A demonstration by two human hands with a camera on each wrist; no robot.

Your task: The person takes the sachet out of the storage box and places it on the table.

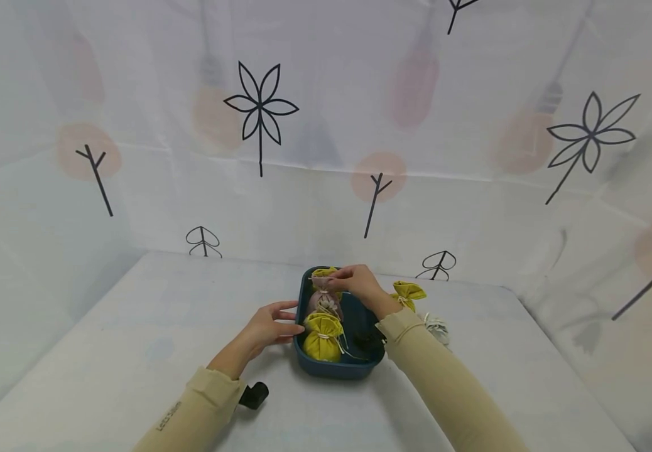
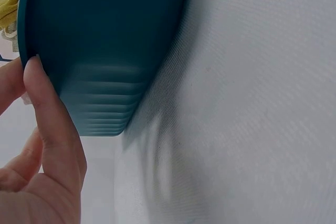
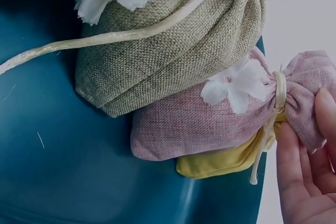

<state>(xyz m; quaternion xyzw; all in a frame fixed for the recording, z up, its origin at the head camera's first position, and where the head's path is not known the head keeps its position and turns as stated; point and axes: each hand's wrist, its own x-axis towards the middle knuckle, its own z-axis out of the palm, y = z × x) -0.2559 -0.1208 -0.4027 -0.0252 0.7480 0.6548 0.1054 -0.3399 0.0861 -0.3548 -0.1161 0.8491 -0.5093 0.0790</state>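
My right hand (image 1: 362,285) pinches the gathered top of a pink drawstring pouch (image 3: 184,119) with a white fabric flower at its neck. The pouch stands inside a dark blue plastic basin (image 1: 340,371), against its left side. In the right wrist view a grey-green woven pouch (image 3: 168,40) overlaps the pink one, and a yellow pouch (image 3: 220,161) shows from behind it. Another yellow pouch (image 1: 323,339) sits at the basin's near end. My left hand (image 1: 266,326) grips the basin's left rim, one finger along the outer wall (image 2: 100,40).
Right of the basin, partly behind my right forearm, lie a yellow pouch (image 1: 409,293) and a pale grey pouch (image 1: 438,329). A white cloth covers the table (image 1: 151,351). Behind it hangs a printed white curtain (image 1: 315,113). A black device (image 1: 255,395) shows at my left wrist.
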